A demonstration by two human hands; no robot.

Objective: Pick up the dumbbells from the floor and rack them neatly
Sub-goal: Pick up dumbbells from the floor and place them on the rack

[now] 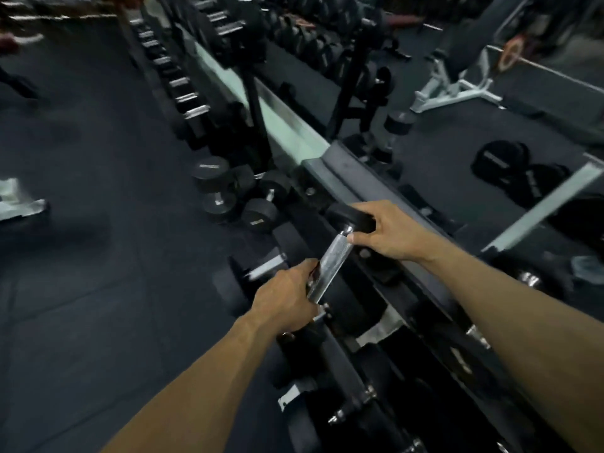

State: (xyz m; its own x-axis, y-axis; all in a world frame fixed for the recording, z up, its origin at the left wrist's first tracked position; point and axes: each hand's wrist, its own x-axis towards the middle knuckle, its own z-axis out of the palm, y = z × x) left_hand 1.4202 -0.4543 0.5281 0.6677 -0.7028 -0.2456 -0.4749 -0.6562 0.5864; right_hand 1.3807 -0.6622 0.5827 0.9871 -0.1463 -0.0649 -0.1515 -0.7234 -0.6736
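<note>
- Holding one dumbbell (331, 261) between them, both hands are over the rack (385, 204), which runs diagonally along a mirror (441, 152).
- Left hand (287, 302) is closed around the near end of the knurled chrome handle; the near head is hidden behind that hand.
- Right hand (395, 232) cups the far black head, fingers curled over it, thumb pressed on the top of the handle.
- That dumbbell is tilted, far end higher, above the rack's upper tier; whether it touches the rack I cannot tell.
- More dumbbells sit on the rack below and to the right of the arms, blurred.
- Several black dumbbells (222, 191) stand or lie on the dark floor (81, 256) just left of the rack's end.
- A bench (457, 86) shows in the mirror at upper right.
</note>
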